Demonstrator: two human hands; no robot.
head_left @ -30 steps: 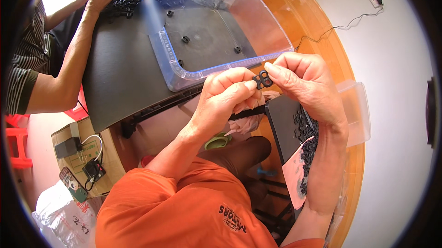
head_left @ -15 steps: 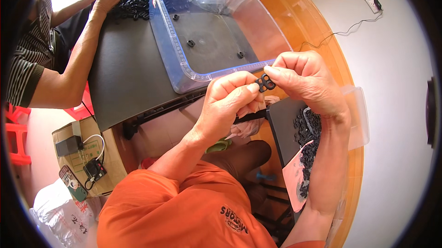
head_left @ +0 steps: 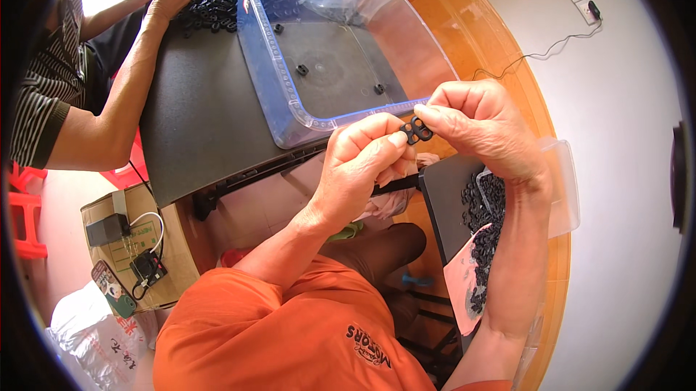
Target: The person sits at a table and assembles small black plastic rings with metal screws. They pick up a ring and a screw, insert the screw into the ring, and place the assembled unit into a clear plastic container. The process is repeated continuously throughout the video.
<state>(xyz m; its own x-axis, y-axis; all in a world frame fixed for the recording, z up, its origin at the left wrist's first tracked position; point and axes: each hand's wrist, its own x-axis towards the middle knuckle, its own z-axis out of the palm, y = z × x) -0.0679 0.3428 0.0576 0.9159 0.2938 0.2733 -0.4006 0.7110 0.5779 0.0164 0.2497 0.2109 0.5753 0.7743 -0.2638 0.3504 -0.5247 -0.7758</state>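
Spanning dark desk [head_left: 196, 137], clear plastic bin [head_left: 290, 112] (nearly empty). Left hand [head_left: 362, 166] and right hand [head_left: 482, 126] both pinched on small black two-hole clip [head_left: 416, 130], held above bin edge. Step judged: fitting or separating parts; next needs steady fingertip pressure.

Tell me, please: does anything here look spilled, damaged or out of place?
Nothing looks damaged. Both hands, left and right, pinch one small black two-ring rubber part. Three similar black pieces lie scattered on the floor of the clear plastic bin, apart from the heaped ones at right.
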